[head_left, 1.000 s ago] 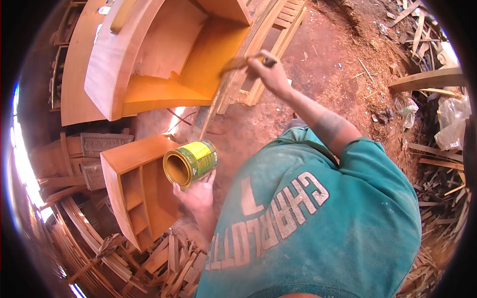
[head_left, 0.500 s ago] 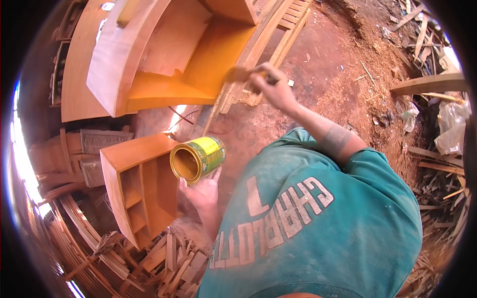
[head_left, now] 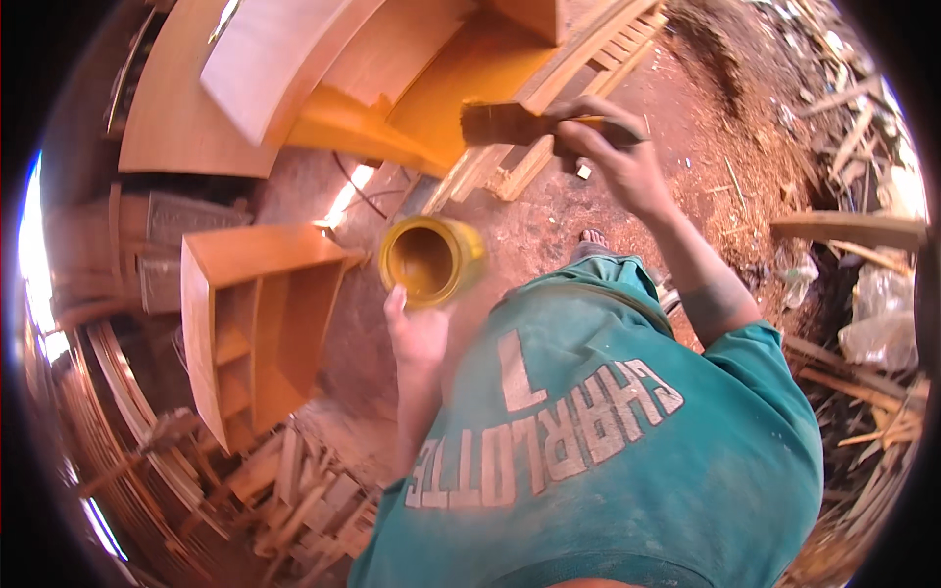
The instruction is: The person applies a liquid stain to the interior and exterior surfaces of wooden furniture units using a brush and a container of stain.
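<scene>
My left hand (head_left: 419, 328) is closed around the underside of a yellow paint can (head_left: 461, 260). The can is tilted so its open mouth faces me, and brownish-yellow coating shows on its inner wall. My right hand (head_left: 613, 162) grips a wide paintbrush (head_left: 505, 124) by its dark handle. The bristles point left and are near the wooden cabinet (head_left: 343, 127); I cannot tell whether they touch it. Inside the cabinet, wet-looking orange-yellow coating covers the lower panel and part of the back, while a paler patch borders it.
A smaller orange-brown shelf unit (head_left: 260, 323) stands at the left. Scrap wood (head_left: 304, 490) lies in a heap at the lower left, and long boards lean beside it. Wood debris and clear plastic bags (head_left: 877, 323) lie at the right. A slatted wooden frame (head_left: 618, 59) is beside the cabinet.
The brush in my right hand has moved right and now shows more clearly. The can has shifted right and up in the picture. The whole view has also shifted.
</scene>
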Demonstrator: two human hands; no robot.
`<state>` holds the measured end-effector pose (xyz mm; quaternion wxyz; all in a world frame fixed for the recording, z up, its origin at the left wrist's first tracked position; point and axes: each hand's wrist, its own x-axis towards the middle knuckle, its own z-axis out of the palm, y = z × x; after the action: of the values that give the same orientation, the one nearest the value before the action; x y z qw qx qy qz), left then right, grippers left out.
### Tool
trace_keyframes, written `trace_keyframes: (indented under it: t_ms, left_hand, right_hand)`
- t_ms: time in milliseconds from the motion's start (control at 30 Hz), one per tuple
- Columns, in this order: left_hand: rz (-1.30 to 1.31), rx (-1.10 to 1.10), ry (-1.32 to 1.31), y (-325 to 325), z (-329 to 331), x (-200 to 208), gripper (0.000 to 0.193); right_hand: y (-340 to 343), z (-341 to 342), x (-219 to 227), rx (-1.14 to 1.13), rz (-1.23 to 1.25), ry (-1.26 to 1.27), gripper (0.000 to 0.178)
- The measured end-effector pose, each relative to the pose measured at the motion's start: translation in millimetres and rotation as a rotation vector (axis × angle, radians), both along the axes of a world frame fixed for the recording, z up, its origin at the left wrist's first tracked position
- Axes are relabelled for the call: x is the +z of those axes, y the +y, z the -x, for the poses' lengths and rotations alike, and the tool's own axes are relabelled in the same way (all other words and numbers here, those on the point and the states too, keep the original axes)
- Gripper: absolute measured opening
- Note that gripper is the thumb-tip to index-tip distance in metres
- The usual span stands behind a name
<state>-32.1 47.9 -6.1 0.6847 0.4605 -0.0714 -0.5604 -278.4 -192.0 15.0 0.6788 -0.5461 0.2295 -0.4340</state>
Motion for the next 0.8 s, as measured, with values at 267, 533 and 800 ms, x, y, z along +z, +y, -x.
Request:
trace_keyframes:
  t_ms: [267,533,800]
  left_hand:
    - [-0.059,-0.149,-0.14,-39,24,0,0.059]
    - [-0.102,-0.192,-0.16,-58,40,0,0.068]
    - [-0.1,-0.129,-0.203,-56,36,-5,0.066]
  right_hand:
    - [33,1,88,0.195,0.642,0.369,0.01]
    - [38,-31,80,0.265,0.723,0.711,0.013]
    - [30,16,95,0.117,0.296,0.592,0.015]
